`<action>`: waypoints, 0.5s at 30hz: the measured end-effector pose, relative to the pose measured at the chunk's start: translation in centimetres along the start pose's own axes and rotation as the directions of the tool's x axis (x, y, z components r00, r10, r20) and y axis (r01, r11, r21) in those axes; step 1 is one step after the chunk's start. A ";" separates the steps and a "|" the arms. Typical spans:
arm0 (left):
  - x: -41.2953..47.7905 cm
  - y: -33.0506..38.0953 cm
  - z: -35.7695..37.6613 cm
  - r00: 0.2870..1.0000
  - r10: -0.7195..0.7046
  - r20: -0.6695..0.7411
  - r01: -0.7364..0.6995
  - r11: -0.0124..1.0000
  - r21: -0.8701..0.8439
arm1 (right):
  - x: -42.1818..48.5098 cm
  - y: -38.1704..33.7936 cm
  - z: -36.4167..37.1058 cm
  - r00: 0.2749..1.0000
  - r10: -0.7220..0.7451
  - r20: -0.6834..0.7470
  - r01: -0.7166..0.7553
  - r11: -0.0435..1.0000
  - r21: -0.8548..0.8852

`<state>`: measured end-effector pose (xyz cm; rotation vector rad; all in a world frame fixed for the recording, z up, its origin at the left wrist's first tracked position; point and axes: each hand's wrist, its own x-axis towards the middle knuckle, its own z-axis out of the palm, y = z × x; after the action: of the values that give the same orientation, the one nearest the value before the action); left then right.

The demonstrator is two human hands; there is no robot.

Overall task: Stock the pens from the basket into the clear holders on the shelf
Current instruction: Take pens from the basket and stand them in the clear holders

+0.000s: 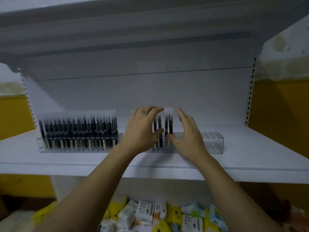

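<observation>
Two clear holders stand in a row on the white shelf (250,158). The left holder (40,144) is packed with several upright dark pens (78,129) with clear caps. The right holder (214,141) has several pens (168,124) at its left end, and its right part shows empty holes. My left hand (142,129) curls around those pens from the left, fingers over their caps. My right hand (187,136) is spread beside them on the right, thumb near the pen barrels, fingers straight. The basket is not in view.
A second shelf board (150,30) hangs overhead. Below the shelf lies a pile of small yellow, white and blue packets (160,215). Yellow wall panels (280,114) flank the shelf unit, with slotted uprights (250,97) at both sides.
</observation>
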<state>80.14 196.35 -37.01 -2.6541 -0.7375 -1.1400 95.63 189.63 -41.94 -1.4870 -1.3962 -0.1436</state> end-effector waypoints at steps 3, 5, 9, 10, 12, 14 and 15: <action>-3.5 0.3 -0.4 1.000 0.011 -0.019 -0.011 1.000 0.000 | -2.4 -1.9 0.5 0.999 -0.047 0.004 0.047 0.999 0.001; -6.2 0.3 -0.7 0.999 0.013 -0.037 -0.013 1.000 -0.001 | -4.2 -3.2 1.3 0.997 -0.068 0.025 0.068 0.998 0.019; -12.5 -0.9 -0.6 0.995 -0.074 -0.064 0.072 0.997 -0.031 | -8.3 -4.4 4.0 0.989 -0.142 0.039 0.141 0.990 0.020; -14.3 -1.3 -0.4 0.993 -0.107 -0.057 0.105 0.994 -0.032 | -9.7 -4.4 4.7 0.984 -0.172 0.039 0.172 0.985 -0.002; -18.4 -2.0 0.3 0.986 -0.166 -0.014 0.166 0.986 -0.022 | -12.9 -4.0 6.4 0.972 -0.231 0.041 0.233 0.970 -0.063; -22.5 -2.5 1.4 0.976 -0.213 0.051 0.213 0.977 0.006 | -16.3 -3.0 8.3 0.969 -0.238 0.064 0.243 0.966 -0.086; -24.5 -2.6 2.1 0.967 -0.237 0.095 0.237 0.971 0.019 | -18.1 -2.3 9.4 0.975 -0.202 0.098 0.210 0.974 -0.082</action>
<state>65.80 190.06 -56.16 -2.6857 -1.1003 -1.0628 83.15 183.89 -57.19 -1.4346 -1.6344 -0.2776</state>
